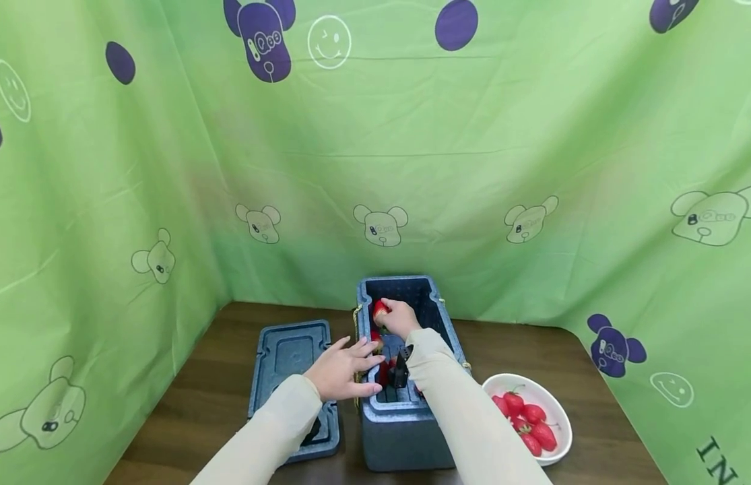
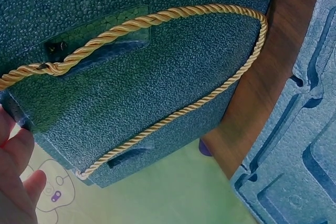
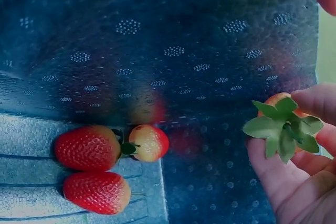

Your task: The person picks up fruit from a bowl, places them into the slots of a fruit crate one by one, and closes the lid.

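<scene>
A dark blue foam box (image 1: 405, 441) stands in the middle of the table, its top uncovered. My right hand (image 1: 399, 318) reaches inside and pinches a strawberry (image 3: 286, 127) between thumb and fingers, green leaves facing the wrist camera. Two red strawberries (image 3: 87, 148) and a paler-tipped strawberry (image 3: 148, 143) lie at the bottom of the box, below that hand. My left hand (image 1: 341, 370) rests on the box's left rim with fingers spread; in the left wrist view its fingers (image 2: 20, 148) show beside the foam edge.
Left of the box lies its blue foam lid (image 1: 293, 350) on the brown table (image 1: 187, 404). A white bowl (image 1: 564, 421) at the right holds several strawberries (image 1: 534, 413). Yellow rope (image 2: 173, 116) loops along the box's side. Green printed cloth (image 1: 375, 155) hangs behind.
</scene>
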The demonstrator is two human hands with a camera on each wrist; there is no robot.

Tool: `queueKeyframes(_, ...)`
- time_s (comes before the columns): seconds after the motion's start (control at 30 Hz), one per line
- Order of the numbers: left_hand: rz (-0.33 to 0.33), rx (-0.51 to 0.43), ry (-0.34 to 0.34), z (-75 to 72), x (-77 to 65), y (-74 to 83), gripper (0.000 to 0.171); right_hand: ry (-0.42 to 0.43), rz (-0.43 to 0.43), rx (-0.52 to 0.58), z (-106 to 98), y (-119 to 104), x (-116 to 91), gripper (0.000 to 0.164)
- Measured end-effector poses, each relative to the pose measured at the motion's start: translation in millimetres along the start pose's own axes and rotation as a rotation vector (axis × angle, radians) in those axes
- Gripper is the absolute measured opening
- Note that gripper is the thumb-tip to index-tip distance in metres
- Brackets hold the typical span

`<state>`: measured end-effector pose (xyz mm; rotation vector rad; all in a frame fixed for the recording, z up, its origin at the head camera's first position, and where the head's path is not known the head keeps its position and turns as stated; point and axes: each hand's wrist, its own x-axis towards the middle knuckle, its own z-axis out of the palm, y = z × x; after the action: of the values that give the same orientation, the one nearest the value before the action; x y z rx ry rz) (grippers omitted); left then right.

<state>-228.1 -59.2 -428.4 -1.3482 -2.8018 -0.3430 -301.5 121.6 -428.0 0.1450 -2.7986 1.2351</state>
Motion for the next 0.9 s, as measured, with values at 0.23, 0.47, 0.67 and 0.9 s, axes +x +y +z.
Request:
queueKeyframes(0.23,0.010,-0.005,0.025,-0.1,-1.0,-1.9,0.054,0.023,0.002,0.032,-2.3,-0.2,1.0,0.055)
queueKeyframes(0.47,0.008,-0.032,-0.003,0.7,-1.2,-0.9,0.056,0.011,0.025,0.057,0.5,4.7,-0.4,0.052)
queueKeyframes(0.67,0.009,-0.049,0.008,1.9,-3.4,-1.8,0.056,-0.011,0.053,0.067,1.0,2.0,-0.9,0.052)
queueKeyframes(0.9,0.014,-0.063,0.013,1.0,-2.3,-1.6,0.054,-0.006,0.056,-0.010,2.6,5.4,-1.1,0.049)
